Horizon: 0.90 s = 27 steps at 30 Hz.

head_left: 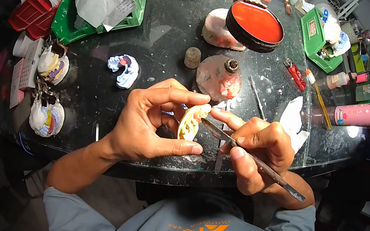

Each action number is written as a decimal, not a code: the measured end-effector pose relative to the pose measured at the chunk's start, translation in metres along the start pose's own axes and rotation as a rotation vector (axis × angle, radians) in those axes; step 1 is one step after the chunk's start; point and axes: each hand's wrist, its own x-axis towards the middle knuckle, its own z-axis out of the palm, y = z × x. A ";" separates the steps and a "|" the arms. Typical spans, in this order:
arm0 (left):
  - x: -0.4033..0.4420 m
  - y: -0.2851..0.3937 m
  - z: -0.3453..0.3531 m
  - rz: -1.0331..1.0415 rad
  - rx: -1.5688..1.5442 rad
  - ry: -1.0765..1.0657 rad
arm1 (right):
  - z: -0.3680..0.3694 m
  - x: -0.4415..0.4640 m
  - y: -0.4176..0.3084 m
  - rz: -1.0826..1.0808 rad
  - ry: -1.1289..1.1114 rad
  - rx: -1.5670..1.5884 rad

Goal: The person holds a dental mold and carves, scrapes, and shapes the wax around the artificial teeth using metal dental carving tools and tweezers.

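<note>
My left hand (pixel 144 121) grips a yellow dental cast (pixel 189 126) by its edges, between the thumb below and the fingers above. The cast is tilted up, its inner side turned to the right. In my right hand (pixel 266 144) is a wax knife (pixel 268 170) with a dark wooden handle, held like a pen. Its blade tip reaches the cast's right side, near a small pinkish patch; whether it touches is hard to tell. Just beyond my hands stands a round glass spirit burner (pixel 219 78) with reddish stains. A tin of red wax (pixel 255 23) sits farther back.
A pale blue-white dental impression (pixel 123 70) lies left of my hands. Two casts on articulators (pixel 48 113) stand at the left edge. Green trays (pixel 74 29) hold papers. To the right are a thin metal tool (pixel 257 97), crumpled tissue (pixel 293 120), a red lighter (pixel 294 74) and a pink bottle (pixel 363 115).
</note>
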 end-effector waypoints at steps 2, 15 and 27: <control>0.000 0.000 -0.001 0.009 0.017 0.000 | 0.000 0.001 0.000 -0.002 -0.001 -0.010; 0.000 -0.003 -0.002 0.042 0.100 0.007 | -0.002 0.002 -0.001 0.016 -0.026 0.005; -0.001 0.003 -0.002 -0.009 0.126 -0.013 | -0.003 0.001 -0.002 0.047 -0.038 0.015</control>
